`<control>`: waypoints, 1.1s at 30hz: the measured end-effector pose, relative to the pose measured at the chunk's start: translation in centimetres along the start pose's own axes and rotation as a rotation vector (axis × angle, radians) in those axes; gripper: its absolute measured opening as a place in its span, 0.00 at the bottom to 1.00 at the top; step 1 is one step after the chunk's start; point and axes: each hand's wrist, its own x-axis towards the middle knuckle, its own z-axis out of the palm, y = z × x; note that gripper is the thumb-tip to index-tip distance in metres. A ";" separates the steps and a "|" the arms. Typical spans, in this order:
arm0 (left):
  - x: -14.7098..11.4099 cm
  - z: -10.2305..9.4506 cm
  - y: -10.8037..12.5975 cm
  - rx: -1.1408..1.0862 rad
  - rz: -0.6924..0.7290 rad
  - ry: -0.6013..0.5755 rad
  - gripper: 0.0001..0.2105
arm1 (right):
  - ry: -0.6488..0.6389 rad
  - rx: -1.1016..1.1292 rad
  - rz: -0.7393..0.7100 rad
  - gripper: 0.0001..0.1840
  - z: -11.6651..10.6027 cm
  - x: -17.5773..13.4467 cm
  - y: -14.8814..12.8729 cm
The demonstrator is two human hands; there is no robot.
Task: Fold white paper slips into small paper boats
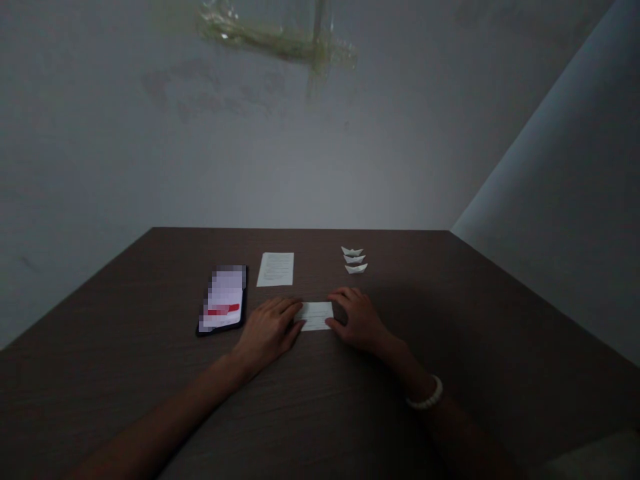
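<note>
A small white sheet of paper (317,316) with faint printed lines lies flat on the dark wooden table, between my two hands. My left hand (273,325) rests at its left edge, with the thumb and fingertips on the paper. At the opposite edge, my right hand (357,319) grips the paper between thumb and fingers, the thumb at the near corner and the fingers at the far one. A beaded bracelet (427,395) circles my right wrist.
Left of my hands lies a phone (225,297) with a lit, blurred screen. Beyond it is a stack of printed paper (276,269). Three folded paper boats (355,259) sit in a row behind my right hand. A wall (310,167) rises behind the table (310,413).
</note>
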 end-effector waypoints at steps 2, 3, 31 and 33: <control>0.0 0.0 0.0 -0.008 0.001 0.003 0.13 | 0.000 -0.002 -0.001 0.25 0.0 0.0 0.0; 0.0 -0.1 0.0 -0.011 0.001 0.001 0.13 | -0.001 -0.001 -0.001 0.25 0.0 0.0 0.0; 0.3 -0.8 0.3 -0.165 -0.012 -0.073 0.24 | 0.084 0.033 -0.067 0.11 -0.2 0.0 -0.5; 0.3 -0.8 0.2 -0.194 -0.011 -0.063 0.25 | 0.080 0.031 -0.076 0.11 -0.2 0.0 -0.5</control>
